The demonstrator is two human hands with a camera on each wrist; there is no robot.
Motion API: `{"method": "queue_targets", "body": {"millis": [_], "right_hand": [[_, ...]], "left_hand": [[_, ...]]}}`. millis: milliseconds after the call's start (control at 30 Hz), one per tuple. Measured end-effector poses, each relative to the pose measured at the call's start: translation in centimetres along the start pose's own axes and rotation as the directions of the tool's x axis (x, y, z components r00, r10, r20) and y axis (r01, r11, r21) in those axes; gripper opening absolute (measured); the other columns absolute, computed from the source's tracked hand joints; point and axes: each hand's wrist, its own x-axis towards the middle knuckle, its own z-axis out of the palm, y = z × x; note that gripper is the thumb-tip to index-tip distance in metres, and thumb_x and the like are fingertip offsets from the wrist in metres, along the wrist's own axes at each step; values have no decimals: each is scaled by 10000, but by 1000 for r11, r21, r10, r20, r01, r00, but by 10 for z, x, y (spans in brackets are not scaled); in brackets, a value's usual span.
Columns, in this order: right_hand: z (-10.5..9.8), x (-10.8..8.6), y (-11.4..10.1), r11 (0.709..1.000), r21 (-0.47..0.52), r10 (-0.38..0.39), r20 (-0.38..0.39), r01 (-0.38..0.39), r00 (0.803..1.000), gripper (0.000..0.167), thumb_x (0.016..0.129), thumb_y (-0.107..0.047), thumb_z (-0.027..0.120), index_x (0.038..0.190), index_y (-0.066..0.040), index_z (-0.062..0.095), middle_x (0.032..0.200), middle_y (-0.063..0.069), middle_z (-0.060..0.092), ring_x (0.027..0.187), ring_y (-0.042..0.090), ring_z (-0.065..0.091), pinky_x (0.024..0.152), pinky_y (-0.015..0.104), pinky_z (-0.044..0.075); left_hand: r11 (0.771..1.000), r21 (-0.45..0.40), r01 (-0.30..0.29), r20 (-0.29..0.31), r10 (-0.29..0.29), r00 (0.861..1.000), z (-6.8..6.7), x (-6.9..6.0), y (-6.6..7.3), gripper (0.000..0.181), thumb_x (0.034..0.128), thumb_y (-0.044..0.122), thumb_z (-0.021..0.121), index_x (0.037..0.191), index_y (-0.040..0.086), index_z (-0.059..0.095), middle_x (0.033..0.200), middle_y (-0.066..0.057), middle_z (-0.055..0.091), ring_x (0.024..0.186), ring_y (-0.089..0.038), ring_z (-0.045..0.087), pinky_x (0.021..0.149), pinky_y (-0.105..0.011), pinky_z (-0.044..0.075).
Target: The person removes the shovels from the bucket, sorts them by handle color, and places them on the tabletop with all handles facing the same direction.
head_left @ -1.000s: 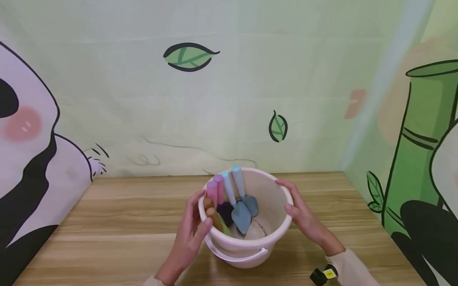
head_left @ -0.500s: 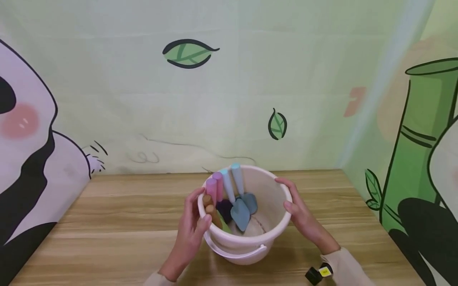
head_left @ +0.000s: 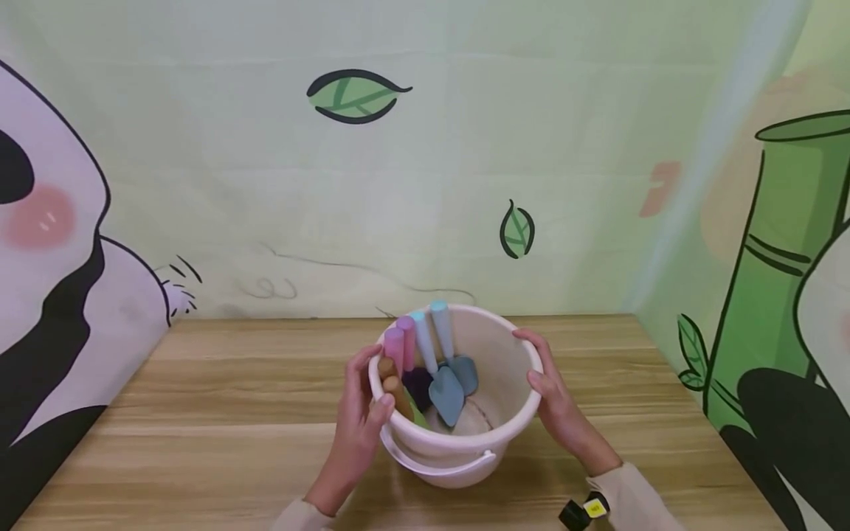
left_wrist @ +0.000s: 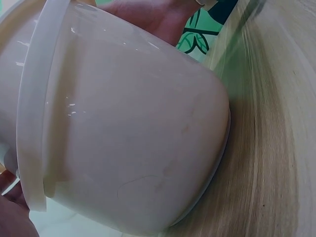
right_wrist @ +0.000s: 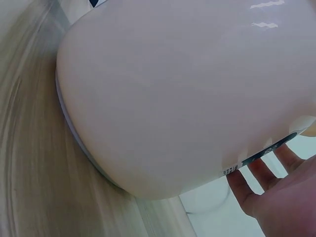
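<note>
A pale pinkish-white bucket [head_left: 458, 443] stands on the wooden table with its handle hanging at the front. Inside, along the left, are two small shovels with blue-grey blades [head_left: 447, 396], two tools with pink and purple handles [head_left: 394, 348], and brown-handled ones [head_left: 393, 386] with something green below. My left hand [head_left: 357, 428] grips the left rim, thumb on the near side. My right hand [head_left: 564, 409] grips the right rim. In the right wrist view, fingers of the right hand [right_wrist: 276, 187] lie against the bucket's outer wall [right_wrist: 182, 94]. The left wrist view shows the bucket wall [left_wrist: 133, 108] close up.
A wooden tabletop [head_left: 219, 457] extends around the bucket. Behind it hangs a green backdrop [head_left: 219, 147] with printed leaves, a panda at left and bamboo at right. A black device with a yellow label [head_left: 595, 507] is by the right wrist.
Both hands keep their grip on the bucket's rim, and the tools inside lie as before. The whole head view has shifted slightly.
</note>
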Motion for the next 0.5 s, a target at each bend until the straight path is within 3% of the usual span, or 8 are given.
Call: {"method": "queue_targets", "body": {"millis": [500], "right_hand": [[2, -1, 2, 1000, 11, -11, -36, 11, 999, 541, 1003, -257, 350, 1534, -182, 276, 1490, 130, 336, 1247, 379, 462, 919, 411, 538]], "left_hand": [[1000, -7, 5, 3, -5, 1000, 1, 0, -2, 623, 935, 111, 540, 1533, 149, 372, 1372, -148, 528, 1214, -227, 546, 1048, -244, 434]]}}
